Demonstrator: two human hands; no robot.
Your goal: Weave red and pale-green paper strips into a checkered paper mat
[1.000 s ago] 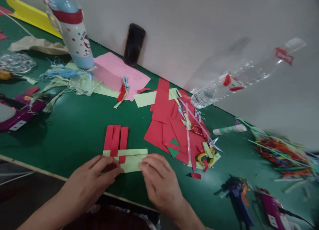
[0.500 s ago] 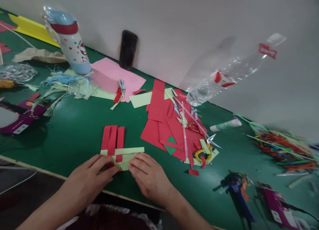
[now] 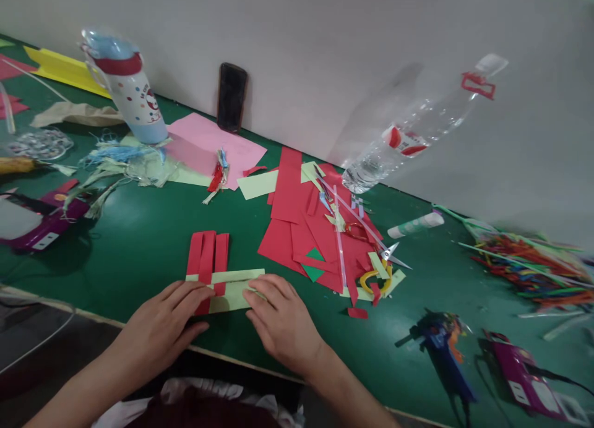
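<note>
Red paper strips point(image 3: 207, 252) lie folded side by side near the table's front edge, interlaced with pale green paper strips point(image 3: 237, 276). My left hand point(image 3: 162, 320) rests its fingers over the left part of this weave, thumb apart on the table below. A wider pale green strip point(image 3: 229, 298) runs rightward from there. My right hand point(image 3: 283, 320) has its fingers closed on that strip's right end, and they hide the tip.
Red paper sheets point(image 3: 315, 242), yellow-handled scissors point(image 3: 375, 282) and a glue stick point(image 3: 415, 225) lie to the right. Purple glue guns point(image 3: 524, 372) sit at both sides. A tumbler point(image 3: 134, 100), a phone point(image 3: 232, 97) and a plastic bottle point(image 3: 403, 137) stand along the wall.
My left fingers and thumb have spread apart, uncovering the red strip's lower end. My right hand stays at the strip's right end. The whole view has shifted slightly.
</note>
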